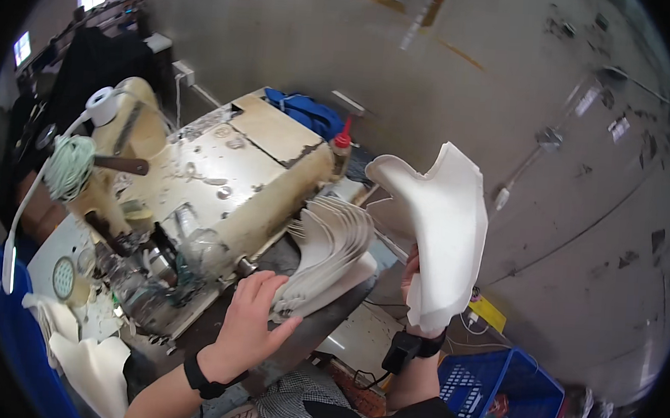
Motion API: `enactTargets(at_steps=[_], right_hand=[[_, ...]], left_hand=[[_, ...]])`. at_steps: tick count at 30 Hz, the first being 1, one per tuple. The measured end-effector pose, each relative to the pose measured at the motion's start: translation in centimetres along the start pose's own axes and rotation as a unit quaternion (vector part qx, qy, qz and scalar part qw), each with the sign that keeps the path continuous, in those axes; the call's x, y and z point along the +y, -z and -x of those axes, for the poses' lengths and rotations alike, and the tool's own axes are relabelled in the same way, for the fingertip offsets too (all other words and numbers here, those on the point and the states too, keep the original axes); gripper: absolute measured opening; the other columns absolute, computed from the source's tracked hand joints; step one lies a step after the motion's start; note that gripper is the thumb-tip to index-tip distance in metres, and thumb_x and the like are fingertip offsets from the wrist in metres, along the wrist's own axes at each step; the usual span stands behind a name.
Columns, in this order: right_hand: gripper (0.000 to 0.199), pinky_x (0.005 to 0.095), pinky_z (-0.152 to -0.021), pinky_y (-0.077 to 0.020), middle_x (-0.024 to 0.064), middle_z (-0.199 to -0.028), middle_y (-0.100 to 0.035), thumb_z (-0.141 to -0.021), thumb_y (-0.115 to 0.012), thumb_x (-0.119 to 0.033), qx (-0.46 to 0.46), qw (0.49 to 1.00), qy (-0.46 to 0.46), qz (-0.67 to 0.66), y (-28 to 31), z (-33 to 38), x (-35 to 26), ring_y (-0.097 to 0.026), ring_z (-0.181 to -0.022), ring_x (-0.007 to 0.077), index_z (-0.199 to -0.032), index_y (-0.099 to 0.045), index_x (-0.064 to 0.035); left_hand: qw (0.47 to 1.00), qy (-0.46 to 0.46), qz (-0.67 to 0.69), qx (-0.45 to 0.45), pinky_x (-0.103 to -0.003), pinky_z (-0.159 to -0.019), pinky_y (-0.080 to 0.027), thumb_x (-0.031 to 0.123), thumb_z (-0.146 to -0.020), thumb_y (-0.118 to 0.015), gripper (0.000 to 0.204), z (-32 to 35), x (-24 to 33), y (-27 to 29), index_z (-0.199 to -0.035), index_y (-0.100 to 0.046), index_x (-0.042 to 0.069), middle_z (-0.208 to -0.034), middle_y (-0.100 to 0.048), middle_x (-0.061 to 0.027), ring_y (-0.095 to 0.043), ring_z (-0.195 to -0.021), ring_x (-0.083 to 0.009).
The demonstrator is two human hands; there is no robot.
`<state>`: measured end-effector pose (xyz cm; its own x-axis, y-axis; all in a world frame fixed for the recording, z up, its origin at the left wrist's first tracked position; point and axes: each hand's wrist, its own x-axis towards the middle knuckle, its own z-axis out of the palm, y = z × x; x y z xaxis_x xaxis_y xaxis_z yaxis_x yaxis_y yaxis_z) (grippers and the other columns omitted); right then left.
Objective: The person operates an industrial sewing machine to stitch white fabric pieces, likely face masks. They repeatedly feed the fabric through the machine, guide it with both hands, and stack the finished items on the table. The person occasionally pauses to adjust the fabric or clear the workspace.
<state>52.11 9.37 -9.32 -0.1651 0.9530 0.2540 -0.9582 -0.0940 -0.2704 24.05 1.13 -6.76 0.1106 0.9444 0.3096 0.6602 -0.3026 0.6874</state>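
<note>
My right hand (pixel 410 274) grips white curved cut pieces (pixel 452 225), raised to the right of the machine. They look like sheet leather or a similar material, with one wide curved end and an angular notch. Most of that hand is hidden behind them. Beside the machine, a fanned stack of similar white pieces (pixel 336 244) lies on the dark work surface. My left hand (pixel 254 316) hovers at the stack's near left side, fingers apart and nothing in them; whether a fingertip touches the stack I cannot tell.
A worn cream-coloured machine (pixel 237 163) fills the bench, its metal working end near my left hand. A red-capped bottle (pixel 340 151) and blue cloth (pixel 307 114) sit behind. More white pieces (pixel 95 367) lie lower left. A blue crate (pixel 485 390) stands on the floor at right.
</note>
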Motion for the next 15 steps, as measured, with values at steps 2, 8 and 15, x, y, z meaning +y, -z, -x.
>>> enactTargets(at_steps=[2, 8, 15], right_hand=[[0.037, 0.0358, -0.083, -0.0513, 0.0166, -0.114, -0.056, -0.091, -0.057, -0.019, 0.066, 0.997, 0.027, 0.005, 0.1, 0.0, -0.1, -0.056, -0.101, 0.0273, -0.122, -0.051, 0.0012], [0.033, 0.0384, -0.089, -0.0535, 0.0184, -0.113, -0.055, -0.090, -0.060, -0.014, 0.142, 0.931, 0.084, 0.326, 4.7, 1.2, -1.1, -0.057, -0.105, 0.0304, -0.116, -0.053, 0.0045], [0.026, 0.0402, -0.087, -0.0557, 0.0193, -0.107, -0.058, -0.093, -0.053, -0.014, 0.184, 0.979, 0.066, -0.061, 5.8, -0.3, -0.8, -0.058, -0.100, 0.0321, -0.112, -0.056, 0.0038]], left_hand=[[0.999, -0.004, -0.041, -0.006, -0.043, -0.098, -0.040, 0.019, -0.070, -0.077, 0.069, -0.9, -0.2, -2.1, -0.128, -0.045, 0.000, -0.123, -0.047, -0.0203, -0.047, -0.115, -0.0369], [0.997, 0.008, -0.041, -0.064, -0.043, -0.096, -0.042, 0.016, -0.071, -0.076, 0.081, -2.1, -0.9, -4.2, -0.137, -0.032, -0.001, -0.125, -0.045, -0.0221, -0.047, -0.113, -0.0388], [0.996, 0.039, -0.023, -0.082, -0.044, -0.090, -0.045, 0.010, -0.076, -0.070, 0.074, -2.6, -2.1, -5.3, -0.137, -0.031, -0.002, -0.116, -0.050, -0.0237, -0.051, -0.106, -0.0400]])
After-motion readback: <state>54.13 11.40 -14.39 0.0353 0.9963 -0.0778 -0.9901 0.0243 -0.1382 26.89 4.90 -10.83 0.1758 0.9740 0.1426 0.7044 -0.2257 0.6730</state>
